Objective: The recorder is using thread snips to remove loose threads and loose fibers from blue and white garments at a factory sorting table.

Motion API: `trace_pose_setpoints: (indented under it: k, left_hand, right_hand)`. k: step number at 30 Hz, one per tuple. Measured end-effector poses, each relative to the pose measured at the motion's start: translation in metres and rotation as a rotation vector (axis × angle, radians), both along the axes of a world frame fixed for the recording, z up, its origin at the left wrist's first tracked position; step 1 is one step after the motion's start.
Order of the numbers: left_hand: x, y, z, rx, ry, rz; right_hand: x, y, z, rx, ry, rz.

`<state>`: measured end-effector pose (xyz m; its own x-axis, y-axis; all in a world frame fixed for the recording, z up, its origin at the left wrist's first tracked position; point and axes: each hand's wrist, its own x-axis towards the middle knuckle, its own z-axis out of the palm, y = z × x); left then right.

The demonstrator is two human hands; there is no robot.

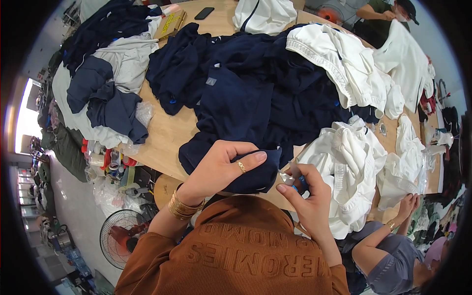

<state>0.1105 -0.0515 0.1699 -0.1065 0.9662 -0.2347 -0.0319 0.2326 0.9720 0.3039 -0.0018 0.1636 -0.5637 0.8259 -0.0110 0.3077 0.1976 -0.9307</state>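
My left hand (220,166) is closed on the edge of a navy garment (235,105), thumb on top, with a fold of the cloth draped over the fingers. Close to that fold, my right hand (310,192) is closed around small thread snips (287,178), metal with a bit of blue. The blades point at the cloth's edge; whether they touch it I cannot tell. From my left hand the navy cloth runs back across the table (164,132) into a large heap of the same dark fabric.
White garments (346,167) with gathered waistbands lie at the right. Grey and navy clothes (110,105) are piled at the left. A phone (204,13) lies at the back. A fan (123,238) stands at lower left. One co-worker sits at right, another handles white cloth (400,59) at far right.
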Motion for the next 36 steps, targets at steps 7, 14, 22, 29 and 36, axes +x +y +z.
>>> trace_pose_setpoints:
  k: [7, 14, 22, 29, 36]
  left_hand:
    - [-0.0014, 0.0015, 0.0017, 0.004, 0.023, -0.020]
    - [-0.0006, 0.0013, 0.0020, -0.009, -0.005, 0.012]
    - [-0.0006, 0.0027, 0.0026, 0.007, 0.023, 0.003]
    - [0.0002, 0.0031, 0.0022, -0.005, 0.024, 0.010]
    - [0.0010, 0.0048, 0.0031, -0.006, 0.053, 0.008]
  right_hand:
    - [-0.0012, 0.0006, -0.0022, 0.178, -0.030, 0.001]
    - [-0.0026, 0.0015, -0.0015, 0.110, -0.064, -0.014]
    - [-0.0065, 0.0043, -0.0029, 0.361, -0.082, -0.015]
    - [-0.0071, 0.0047, -0.0013, 0.272, -0.091, -0.011]
    - [-0.0075, 0.0064, 0.0009, 0.283, -0.097, 0.016]
